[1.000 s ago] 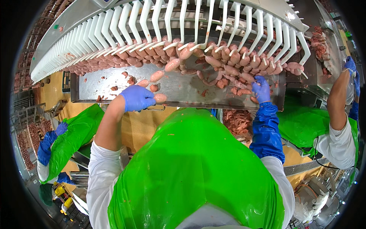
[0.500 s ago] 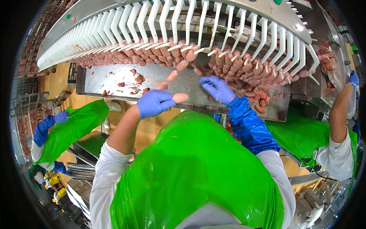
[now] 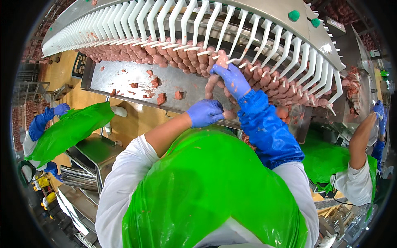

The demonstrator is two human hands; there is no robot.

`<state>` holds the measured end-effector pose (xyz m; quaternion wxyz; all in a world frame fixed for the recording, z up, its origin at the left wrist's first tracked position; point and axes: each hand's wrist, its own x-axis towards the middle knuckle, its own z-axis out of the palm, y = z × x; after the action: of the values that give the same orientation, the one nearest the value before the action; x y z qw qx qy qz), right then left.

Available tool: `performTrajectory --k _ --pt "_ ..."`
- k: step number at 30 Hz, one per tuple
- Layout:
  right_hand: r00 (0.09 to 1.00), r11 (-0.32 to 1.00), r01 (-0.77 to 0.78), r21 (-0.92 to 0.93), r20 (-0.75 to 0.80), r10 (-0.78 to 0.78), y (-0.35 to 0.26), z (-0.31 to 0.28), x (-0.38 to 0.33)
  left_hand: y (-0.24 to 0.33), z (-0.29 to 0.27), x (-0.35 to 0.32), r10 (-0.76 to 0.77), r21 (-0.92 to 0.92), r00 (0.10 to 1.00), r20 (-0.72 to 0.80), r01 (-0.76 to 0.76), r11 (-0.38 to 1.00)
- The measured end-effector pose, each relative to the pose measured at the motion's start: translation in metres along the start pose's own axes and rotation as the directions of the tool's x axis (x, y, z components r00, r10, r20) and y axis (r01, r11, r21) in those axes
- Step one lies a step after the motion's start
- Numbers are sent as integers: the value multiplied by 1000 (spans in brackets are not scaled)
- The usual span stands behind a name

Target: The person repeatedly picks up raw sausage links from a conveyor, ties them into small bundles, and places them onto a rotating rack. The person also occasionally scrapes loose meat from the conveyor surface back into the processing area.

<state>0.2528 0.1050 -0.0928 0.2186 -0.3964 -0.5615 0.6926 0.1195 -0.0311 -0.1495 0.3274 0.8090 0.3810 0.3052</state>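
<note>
My left hand (image 3: 204, 113), in a blue glove, is closed on a string of sausages (image 3: 209, 87) that hangs down to it from the white hooks. An end sausage (image 3: 229, 115) sticks out to the right of its fingers. Higher up and to the right, my gloved right hand (image 3: 234, 81) is closed at the upper part of that string, right below a hook; its fingertips partly cover the links. Rows of linked sausages (image 3: 178, 58) hang from the curved row of white hooks (image 3: 165, 20) on both sides of this spot.
Below the hooks lies a metal tray (image 3: 109, 82) with scraps of meat (image 3: 161, 98). A black crate (image 3: 79, 65) stands beyond its left end. One co-worker in a green apron (image 3: 76, 128) is at the left, another person's arm (image 3: 364, 130) at the right. A metal cart (image 3: 97, 151) stands behind left.
My left hand has moved right along the tray with the sausage string. My right hand has risen from the tray to the hooks and closed on the string. The view has shifted slightly.
</note>
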Motion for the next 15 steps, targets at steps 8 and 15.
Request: performTrajectory --k 8,15 --pt "911 931 -141 -336 325 255 -105 -24 -101 1 -11 -4 -64 16 998 5 64 998" --pt "900 904 -426 -23 -110 422 53 -203 -202 -29 2 -19 -240 -6 970 -48 240 971"
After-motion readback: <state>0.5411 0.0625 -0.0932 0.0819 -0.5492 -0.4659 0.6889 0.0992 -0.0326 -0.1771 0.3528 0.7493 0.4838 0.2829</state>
